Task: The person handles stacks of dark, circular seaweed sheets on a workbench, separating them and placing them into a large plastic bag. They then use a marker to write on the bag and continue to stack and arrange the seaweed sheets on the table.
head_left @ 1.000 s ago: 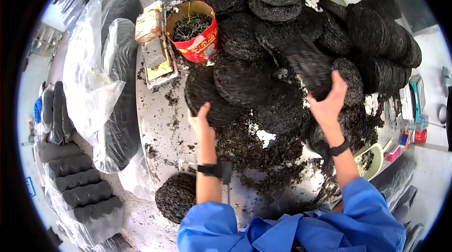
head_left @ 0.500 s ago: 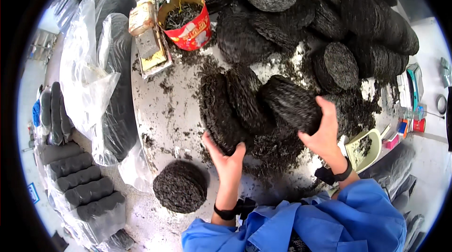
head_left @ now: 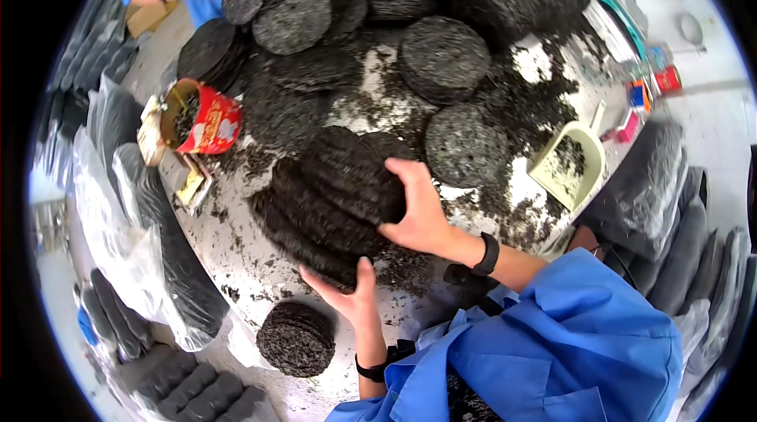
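1. Left hand [head_left: 343,292] is cupping the near end of the black stacks [head_left: 315,193]; right hand [head_left: 402,200] is gripping their right end, thumb and fingers spread wide
2. Stacks are sitting mid-worktop [head_left: 209,221], loose crumbs [head_left: 410,272] lying beside them
3. Risk: layers slipping apart or crumbling, if hands are squeezing unevenly
4. Long axis is slanting far-left to near-right, rims facing up

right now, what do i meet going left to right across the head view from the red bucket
Red bucket, held dark stacks, round stack nearest the right hand, pale dustpan, pink box, red container.
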`<state>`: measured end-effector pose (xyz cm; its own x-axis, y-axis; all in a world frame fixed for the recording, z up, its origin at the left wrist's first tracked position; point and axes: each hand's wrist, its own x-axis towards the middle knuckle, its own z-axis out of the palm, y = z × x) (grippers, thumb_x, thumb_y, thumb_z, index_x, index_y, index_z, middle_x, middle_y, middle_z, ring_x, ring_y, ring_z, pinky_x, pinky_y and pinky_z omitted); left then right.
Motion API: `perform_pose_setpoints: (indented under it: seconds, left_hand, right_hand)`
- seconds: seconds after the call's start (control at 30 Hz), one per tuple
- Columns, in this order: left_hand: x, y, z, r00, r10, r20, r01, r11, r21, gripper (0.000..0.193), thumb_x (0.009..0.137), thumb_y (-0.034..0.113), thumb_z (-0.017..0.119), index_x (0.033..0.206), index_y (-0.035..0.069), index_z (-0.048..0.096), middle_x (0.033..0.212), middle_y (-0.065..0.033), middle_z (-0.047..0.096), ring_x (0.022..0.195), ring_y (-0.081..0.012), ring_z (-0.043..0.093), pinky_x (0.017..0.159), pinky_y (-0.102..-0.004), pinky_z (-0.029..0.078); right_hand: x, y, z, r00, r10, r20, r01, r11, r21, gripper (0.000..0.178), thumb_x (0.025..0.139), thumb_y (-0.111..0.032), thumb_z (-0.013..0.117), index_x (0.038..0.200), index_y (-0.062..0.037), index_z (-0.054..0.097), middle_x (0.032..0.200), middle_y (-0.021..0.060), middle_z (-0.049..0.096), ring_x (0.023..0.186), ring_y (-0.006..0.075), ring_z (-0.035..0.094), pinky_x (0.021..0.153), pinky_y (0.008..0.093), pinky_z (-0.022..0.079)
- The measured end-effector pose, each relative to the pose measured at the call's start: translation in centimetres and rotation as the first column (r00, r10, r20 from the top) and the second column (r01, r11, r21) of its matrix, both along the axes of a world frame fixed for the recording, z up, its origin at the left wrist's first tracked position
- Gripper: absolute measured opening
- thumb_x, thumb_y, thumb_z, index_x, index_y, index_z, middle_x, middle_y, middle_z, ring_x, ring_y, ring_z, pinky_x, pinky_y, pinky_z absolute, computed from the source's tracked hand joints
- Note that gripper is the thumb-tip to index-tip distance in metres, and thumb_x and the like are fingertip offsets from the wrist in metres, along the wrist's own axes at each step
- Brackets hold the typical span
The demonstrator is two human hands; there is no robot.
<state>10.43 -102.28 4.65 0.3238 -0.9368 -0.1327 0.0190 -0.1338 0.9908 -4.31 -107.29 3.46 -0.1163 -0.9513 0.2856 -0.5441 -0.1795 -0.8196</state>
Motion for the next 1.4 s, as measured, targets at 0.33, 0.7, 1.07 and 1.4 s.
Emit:
perform_pose_setpoints:
  seconds: [0.33,0.7,1.07,1.4]
  left_hand:
    - [-19.7,-2.5,0.3,0.384,-0.400,0.832,0.773,0.632,-0.053,0.054,0.079,0.043,0.061,0.126,0.017,0.054,0.144,-0.0145,0.034,0.120,-0.0274,0.042,0.102,-0.0601,0.015]
    - [-12.7,-7.9,-8.9,0.624,0.037,0.780,0.107,0.985,-0.132,0.043,0.078,0.011,0.068,0.116,0.004,0.050,0.118,-0.0188,0.046,0.111,-0.0362,0.042,0.093,-0.0457,0.038]
    - [-1.1,-9.9,-10.9,0.955,-0.284,-0.081,0.295,0.904,0.311,0.075,0.062,0.006,0.083,0.126,-0.002,0.045,0.114,-0.0104,0.060,0.104,-0.0227,0.059,0.094,-0.0371,0.045]
    - [-6.6,-30.6,-12.3,0.862,0.145,0.485,-0.183,0.983,0.032,0.078,0.070,0.039,0.080,0.123,-0.008,0.048,0.123,-0.0252,0.044,0.113,-0.0343,0.047,0.092,-0.0392,0.042]
  right_hand:
    - [-31.5,11.3,-16.9,0.922,-0.345,0.176,0.256,0.884,0.390,0.051,0.089,-0.020,0.057,0.134,-0.0006,0.040,0.131,0.0129,0.048,0.120,0.0258,0.045,0.102,0.0375,0.036]
    - [-24.9,1.8,-1.4,0.843,0.076,-0.532,0.068,0.967,0.247,0.041,0.083,-0.028,0.062,0.122,-0.0158,0.056,0.141,0.0112,0.035,0.132,0.0358,0.027,0.104,0.0509,0.026]
    - [-25.2,1.8,-2.4,0.936,0.066,-0.346,0.027,0.966,0.258,0.040,0.083,-0.024,0.060,0.120,-0.0109,0.054,0.142,0.0138,0.033,0.132,0.0396,0.025,0.105,0.0511,0.025]
    - [-24.1,2.1,-1.5,0.908,0.110,-0.405,0.014,0.956,0.292,0.046,0.074,-0.017,0.066,0.118,-0.0095,0.054,0.142,0.0168,0.031,0.133,0.0423,0.023,0.107,0.0529,0.022]
